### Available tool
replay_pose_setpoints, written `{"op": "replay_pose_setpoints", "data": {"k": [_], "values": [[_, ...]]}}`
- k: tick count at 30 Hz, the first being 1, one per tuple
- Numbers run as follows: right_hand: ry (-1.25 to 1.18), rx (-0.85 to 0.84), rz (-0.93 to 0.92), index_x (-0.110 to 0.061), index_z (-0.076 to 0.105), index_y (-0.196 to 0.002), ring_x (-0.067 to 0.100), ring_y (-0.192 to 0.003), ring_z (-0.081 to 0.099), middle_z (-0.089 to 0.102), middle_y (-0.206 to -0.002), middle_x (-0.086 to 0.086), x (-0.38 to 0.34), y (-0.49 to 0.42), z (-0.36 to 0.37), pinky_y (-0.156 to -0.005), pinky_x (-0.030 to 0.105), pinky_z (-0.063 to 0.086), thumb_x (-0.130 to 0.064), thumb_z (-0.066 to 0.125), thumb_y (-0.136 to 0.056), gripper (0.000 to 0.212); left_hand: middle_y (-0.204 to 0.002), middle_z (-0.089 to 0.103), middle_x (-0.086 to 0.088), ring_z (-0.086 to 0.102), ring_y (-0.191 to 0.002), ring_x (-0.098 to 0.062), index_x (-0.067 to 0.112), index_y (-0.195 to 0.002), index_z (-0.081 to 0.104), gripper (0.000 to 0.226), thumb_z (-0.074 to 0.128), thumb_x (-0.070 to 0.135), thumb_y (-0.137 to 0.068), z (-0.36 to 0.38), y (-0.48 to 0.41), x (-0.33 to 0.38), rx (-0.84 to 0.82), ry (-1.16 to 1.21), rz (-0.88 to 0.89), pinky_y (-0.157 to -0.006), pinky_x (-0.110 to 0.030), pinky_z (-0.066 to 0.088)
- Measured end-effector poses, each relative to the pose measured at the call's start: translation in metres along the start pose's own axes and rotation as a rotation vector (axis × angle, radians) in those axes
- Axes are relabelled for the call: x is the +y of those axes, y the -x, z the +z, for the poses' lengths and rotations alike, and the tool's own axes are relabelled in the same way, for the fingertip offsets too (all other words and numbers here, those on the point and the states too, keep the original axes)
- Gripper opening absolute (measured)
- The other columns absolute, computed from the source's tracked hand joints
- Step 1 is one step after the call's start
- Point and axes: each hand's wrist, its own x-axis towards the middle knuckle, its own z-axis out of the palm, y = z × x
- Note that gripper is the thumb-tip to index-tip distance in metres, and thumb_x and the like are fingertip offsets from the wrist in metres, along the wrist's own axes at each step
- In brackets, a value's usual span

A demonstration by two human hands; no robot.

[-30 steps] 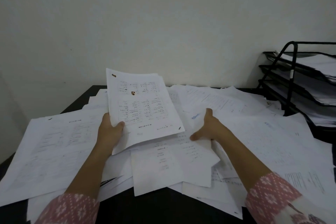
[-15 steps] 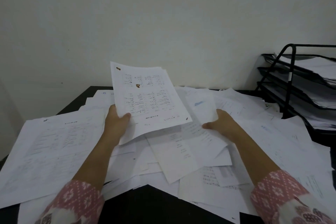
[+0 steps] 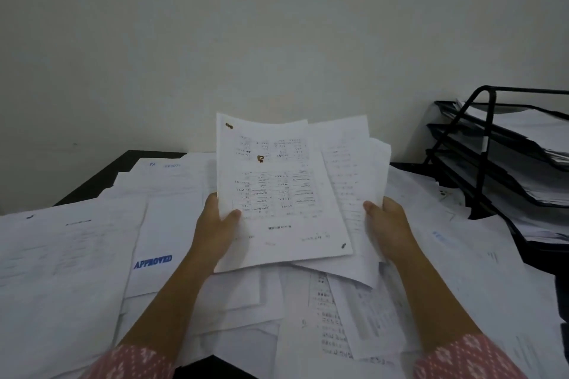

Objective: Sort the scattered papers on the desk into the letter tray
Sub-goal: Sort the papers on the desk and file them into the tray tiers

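Observation:
I hold a small stack of printed sheets (image 3: 286,194) tilted up above the desk, in front of me. My left hand (image 3: 215,228) grips its left edge, thumb on the top page. My right hand (image 3: 386,224) grips the sheets at the right side of the stack, thumb on the front. Many loose white papers (image 3: 338,311) lie scattered under and around my arms. The black three-tier letter tray (image 3: 486,144) stands at the right by the wall, with papers in each tier.
A sheet stamped APPROVED in blue (image 3: 154,260) lies left of my left arm. Bare black desk (image 3: 101,175) shows at the back left corner and at the near edge (image 3: 212,368). A plain wall rises behind the desk.
My right hand lifted sheets off the pile and brought them up against the sheets in my left hand. The stack now sits more to the right, held by both hands.

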Motion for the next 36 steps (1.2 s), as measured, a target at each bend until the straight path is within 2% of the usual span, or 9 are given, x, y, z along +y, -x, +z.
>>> {"op": "replay_pose_setpoints", "data": {"k": [7, 12, 16, 21, 25, 28, 31, 34, 36], "values": [[-0.190, -0.139, 0.056, -0.005, 0.062, -0.114, 0.024, -0.093, 0.064, 0.068, -0.109, 0.012, -0.002, 0.008, 0.012, -0.089, 0.040, 0.052, -0.017, 0.052, -0.096, 0.024, -0.116, 0.048, 0.003, 0.047, -0.105, -0.015, 0.011, -0.126, 0.043, 0.030, 0.047, 0.011, -0.096, 0.023, 0.009, 0.003, -0.027, -0.028, 0.122, -0.086, -0.026, 0.035], [-0.228, -0.203, -0.021, -0.024, 0.053, -0.123, 0.013, -0.101, 0.059, 0.061, -0.108, -0.007, -0.010, 0.014, 0.009, -0.077, 0.019, 0.049, -0.045, 0.040, -0.097, 0.036, -0.113, 0.048, 0.006, 0.048, -0.101, -0.012, 0.016, -0.126, 0.037, 0.031, 0.047, 0.012, -0.097, 0.029, 0.015, 0.008, -0.128, 0.059, 0.082, -0.081, -0.023, 0.038], [-0.011, -0.191, -0.276, -0.015, 0.050, -0.129, 0.013, -0.108, 0.059, 0.060, -0.118, -0.003, -0.013, 0.017, 0.005, -0.077, 0.012, 0.049, -0.016, 0.061, -0.090, 0.040, -0.114, 0.051, 0.002, 0.055, -0.101, -0.013, 0.025, -0.120, 0.027, 0.045, 0.055, 0.004, -0.092, 0.033, 0.015, 0.012, -0.144, 0.106, 0.168, -0.071, -0.010, 0.044], [-0.101, -0.101, -0.467, -0.023, 0.055, -0.116, 0.007, -0.098, 0.063, 0.063, -0.108, -0.010, -0.039, 0.019, -0.005, -0.078, 0.018, 0.055, -0.016, 0.065, -0.087, 0.031, -0.112, 0.055, 0.012, 0.058, -0.101, -0.002, 0.026, -0.137, 0.020, 0.073, 0.065, 0.004, -0.085, 0.026, 0.008, 0.033, -0.090, 0.197, 0.297, -0.082, -0.016, 0.050], [-0.140, -0.071, -0.534, -0.032, 0.051, -0.102, 0.000, -0.092, 0.063, 0.062, -0.103, -0.014, -0.055, 0.024, -0.005, -0.072, 0.016, 0.054, -0.025, 0.067, -0.085, 0.025, -0.117, 0.057, 0.007, 0.059, -0.109, -0.014, 0.017, -0.127, 0.037, 0.046, 0.062, 0.016, -0.089, 0.025, -0.003, 0.054, -0.067, 0.330, 0.298, -0.089, -0.034, 0.053], [-0.131, -0.022, -0.574, -0.020, 0.042, -0.115, -0.009, -0.088, 0.059, 0.057, -0.105, -0.014, -0.062, 0.024, -0.004, -0.066, 0.009, 0.050, -0.023, 0.062, -0.089, 0.034, -0.112, 0.056, 0.011, 0.059, -0.100, -0.006, 0.016, -0.124, 0.037, 0.033, 0.052, 0.020, -0.095, 0.031, -0.001, 0.063, -0.094, 0.373, 0.327, -0.079, -0.022, 0.054], [-0.164, 0.032, -0.598, -0.014, 0.039, -0.117, -0.002, -0.091, 0.062, 0.058, -0.110, -0.006, -0.064, 0.023, -0.003, -0.068, 0.017, 0.054, -0.017, 0.058, -0.092, 0.031, -0.106, 0.058, 0.015, 0.060, -0.090, 0.005, 0.017, -0.118, 0.040, 0.021, 0.045, 0.022, -0.098, 0.038, 0.004, 0.069, -0.095, 0.382, 0.350, -0.069, -0.012, 0.051], [-0.113, 0.094, -0.628, -0.016, 0.045, -0.110, 0.012, -0.094, 0.062, 0.059, -0.108, 0.001, -0.065, 0.023, -0.006, -0.073, 0.028, 0.056, -0.020, 0.056, -0.093, 0.021, -0.095, 0.060, 0.013, 0.061, -0.079, 0.002, 0.016, -0.103, 0.046, 0.010, 0.045, 0.025, -0.099, 0.042, 0.008, 0.075, -0.048, 0.339, 0.329, -0.060, -0.008, 0.049], [-0.097, 0.105, -0.641, -0.014, 0.044, -0.110, 0.009, -0.089, 0.061, 0.059, -0.101, -0.005, -0.068, 0.024, -0.008, -0.068, 0.020, 0.054, -0.019, 0.053, -0.095, 0.019, -0.088, 0.059, 0.011, 0.058, -0.076, -0.001, 0.013, -0.096, 0.047, 0.017, 0.047, 0.030, -0.097, 0.043, 0.006, 0.077, 0.008, 0.283, 0.318, -0.055, -0.008, 0.047]]}}
